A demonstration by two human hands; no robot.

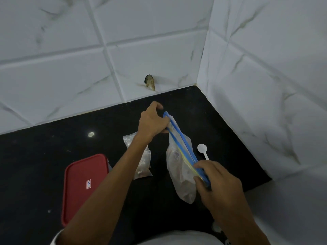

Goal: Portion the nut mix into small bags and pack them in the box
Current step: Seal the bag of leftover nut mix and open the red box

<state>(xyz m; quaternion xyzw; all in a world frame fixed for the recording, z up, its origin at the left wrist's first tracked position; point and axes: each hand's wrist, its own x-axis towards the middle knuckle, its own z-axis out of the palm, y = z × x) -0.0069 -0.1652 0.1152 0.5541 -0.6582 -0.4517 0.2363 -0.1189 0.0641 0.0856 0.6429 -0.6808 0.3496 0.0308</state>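
Here, both hands are on one large clear plastic zip bag [178, 167] of brownish nut mix [184, 177], held over the black counter [44, 165]. Its blue zip strip [180, 144] marks the bag's long axis and runs slantwise from far left to near right. The left hand [153, 119] grips the far end with its fingers curled round the strip. The right hand [217, 179] pinches the near end between thumb and fingers. The two blue tracks look slightly parted along the middle, though whether the mouth is sealed cannot be told. The body of the bag hangs below the strip, and whether its bottom touches the counter is unclear.

The coming move probably turns on what lies to either side. A small white plastic spoon [202, 150] lies on the counter just right of the bag, just beyond the right hand's fingers, so that hand is the nearer one for scooping. The small clear bags [143, 167], which seem to hold some mix, lie left of the big bag and are partly hidden under the left forearm. Farther left is the box with a red rectangular lid [85, 184], which is on, so packing has probably not begun.

The lid carries a white label with a red border and a single mark like a 5 or 6, too small to read surely.
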